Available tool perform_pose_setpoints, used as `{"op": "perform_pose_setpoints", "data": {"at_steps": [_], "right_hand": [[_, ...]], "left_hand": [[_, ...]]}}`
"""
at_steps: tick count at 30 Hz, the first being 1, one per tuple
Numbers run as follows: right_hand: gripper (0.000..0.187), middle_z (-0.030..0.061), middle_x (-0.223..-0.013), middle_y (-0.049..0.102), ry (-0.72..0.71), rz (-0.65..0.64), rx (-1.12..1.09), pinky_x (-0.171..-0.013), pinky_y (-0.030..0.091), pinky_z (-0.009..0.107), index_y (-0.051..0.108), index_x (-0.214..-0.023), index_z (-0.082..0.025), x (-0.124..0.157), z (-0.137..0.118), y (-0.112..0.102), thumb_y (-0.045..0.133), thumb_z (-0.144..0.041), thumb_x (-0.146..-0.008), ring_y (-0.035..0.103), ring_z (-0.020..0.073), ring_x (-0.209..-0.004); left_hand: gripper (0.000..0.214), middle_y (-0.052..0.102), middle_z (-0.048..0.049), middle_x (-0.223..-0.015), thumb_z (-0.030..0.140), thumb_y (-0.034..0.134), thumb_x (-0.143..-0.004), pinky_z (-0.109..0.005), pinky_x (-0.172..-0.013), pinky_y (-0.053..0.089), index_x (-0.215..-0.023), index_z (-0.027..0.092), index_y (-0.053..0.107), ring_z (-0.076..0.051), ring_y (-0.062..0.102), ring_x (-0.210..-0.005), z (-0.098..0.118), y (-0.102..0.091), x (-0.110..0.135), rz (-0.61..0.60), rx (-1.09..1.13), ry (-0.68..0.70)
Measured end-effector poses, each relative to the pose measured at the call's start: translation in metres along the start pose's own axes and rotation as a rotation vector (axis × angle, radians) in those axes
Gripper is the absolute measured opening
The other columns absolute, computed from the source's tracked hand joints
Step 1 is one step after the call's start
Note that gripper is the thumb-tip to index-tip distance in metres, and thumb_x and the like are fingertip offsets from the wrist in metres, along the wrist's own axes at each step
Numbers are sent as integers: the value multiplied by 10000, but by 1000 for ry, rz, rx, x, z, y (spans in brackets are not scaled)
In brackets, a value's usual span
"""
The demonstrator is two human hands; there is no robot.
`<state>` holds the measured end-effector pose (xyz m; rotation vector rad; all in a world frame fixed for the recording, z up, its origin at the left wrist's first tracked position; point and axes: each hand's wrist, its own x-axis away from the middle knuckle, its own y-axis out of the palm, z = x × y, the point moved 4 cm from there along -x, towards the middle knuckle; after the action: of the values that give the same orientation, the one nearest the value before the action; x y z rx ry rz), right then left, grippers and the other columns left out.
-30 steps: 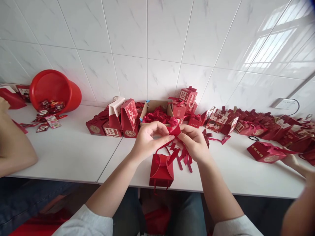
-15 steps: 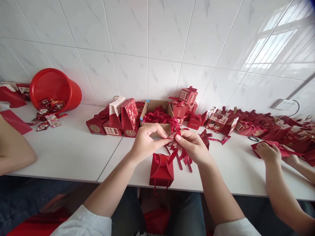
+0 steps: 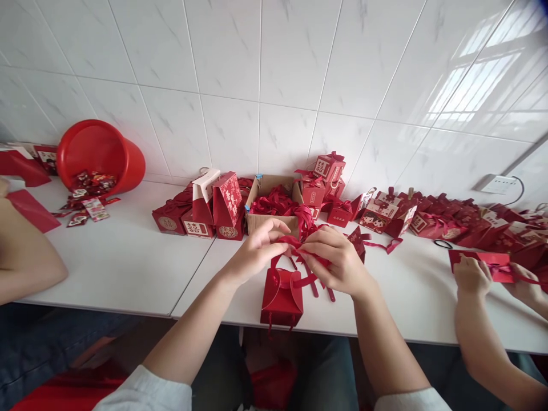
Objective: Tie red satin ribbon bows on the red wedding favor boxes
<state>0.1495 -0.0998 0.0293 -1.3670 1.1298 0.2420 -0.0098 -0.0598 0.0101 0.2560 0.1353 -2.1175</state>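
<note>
Above a small red gift box point(image 3: 280, 299) at the table's front, both my hands pinch a dark red ribbon point(image 3: 293, 242). My left hand point(image 3: 260, 249) holds one part of it between thumb and fingers. My right hand point(image 3: 336, 258) grips another part, its fingertips curled and close to the left ones. Ribbon runs down from the hands to the top of the gift box, which stands upright with curved flaps. Behind the hands, a cardboard box point(image 3: 273, 224) holds a heap of red ribbons point(image 3: 278, 201), some spilling over its front right corner.
Finished red boxes point(image 3: 226, 205) stand left of the carton, and more point(image 3: 327, 171) are stacked right of it. A tipped red bucket point(image 3: 128, 165) spills candy point(image 3: 95, 210). At right, a co-worker's hands point(image 3: 473, 277) handle a red box point(image 3: 500, 265). Another person's arm point(image 3: 29, 251) rests at left.
My hands have moved slightly apart, stretching the ribbon between them; the right hand has turned over with its back up. The co-worker's red box at right has shifted and turned.
</note>
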Motion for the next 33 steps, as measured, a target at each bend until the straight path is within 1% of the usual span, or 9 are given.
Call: {"op": "perform_pose_setpoints", "data": {"at_steps": [6, 10, 13, 17, 20, 22, 25, 28, 33], "right_hand": [[169, 78, -911, 641, 18, 65, -81, -760, 478, 363, 681, -964, -164, 2, 4, 4, 570, -104, -852, 588, 187, -841], [189, 71, -1041, 612, 181, 243, -330, -829, 488, 344, 713, -970, -232, 16, 12, 6, 576, -151, -869, 591, 196, -976], [152, 48, -984, 629, 435, 464, -455, -841, 474, 329, 719, -887, -242, 57, 32, 10, 568, -228, -883, 593, 192, -959], [265, 28, -751, 603, 984, 634, -288, -659, 455, 283, 673, -746, -186, 155, 61, 14, 591, -426, -823, 560, 170, -725], [343, -6, -521, 467, 1161, 624, -176, -506, 360, 258, 573, -563, -159, 217, 66, 15, 625, -431, -766, 438, 128, -521], [344, 11, -531, 500, 1218, 541, -160, -496, 368, 269, 595, -553, -150, 238, 67, 20, 667, -450, -704, 471, 147, -521], [376, 101, -895, 628, 1236, 511, -71, -664, 470, 359, 689, -853, -150, 238, 66, 25, 678, -480, -674, 594, 265, -815], [468, 151, -1188, 541, 1096, 558, 107, -866, 448, 461, 626, -1093, -173, 211, 61, 26, 630, -488, -747, 508, 322, -1118], [273, 105, -980, 612, 937, 221, -378, -788, 511, 374, 584, -1009, -184, 151, 41, 59, 546, -420, -877, 604, 218, -912]], "left_hand": [[244, 641, -39, -904, 93, 489, -761, -249, -630, 478, -988, 181, 502, -132, 593, -688, 3, 1, 5, 2, -281, 143], [355, 647, -51, -963, 96, 517, -755, -266, -704, 504, -1096, 194, 514, -154, 620, -766, 9, -3, 15, 194, -715, 415], [308, 640, -27, -861, 132, 540, -800, -275, -827, 492, -1101, 194, 533, -157, 627, -834, 7, -21, 32, 372, -952, 580], [305, 607, 8, -760, 197, 523, -827, -241, -772, 499, -1132, 200, 537, -136, 624, -726, -32, -87, 73, 568, -1125, 339], [285, 592, 19, -702, 251, 515, -792, -229, -689, 497, -1066, 183, 547, -139, 615, -664, -79, -135, 113, 622, -1167, 111], [257, 584, 28, -675, 240, 502, -771, -213, -618, 489, -1018, 187, 548, -136, 611, -627, -107, -146, 129, 540, -1106, -9], [151, 621, -2, -724, 235, 523, -756, -277, -695, 503, -894, 196, 570, -176, 627, -696, -119, -131, 128, 483, -1111, 19], [44, 636, -69, -902, 234, 525, -795, -359, -865, 467, -815, 201, 546, -230, 611, -923, -102, -97, 108, 558, -1039, 151], [156, 602, -73, -1038, 303, 558, -839, -359, -943, 439, -958, 209, 522, -217, 574, -1031, -96, -43, 71, 408, -711, -8]]}}
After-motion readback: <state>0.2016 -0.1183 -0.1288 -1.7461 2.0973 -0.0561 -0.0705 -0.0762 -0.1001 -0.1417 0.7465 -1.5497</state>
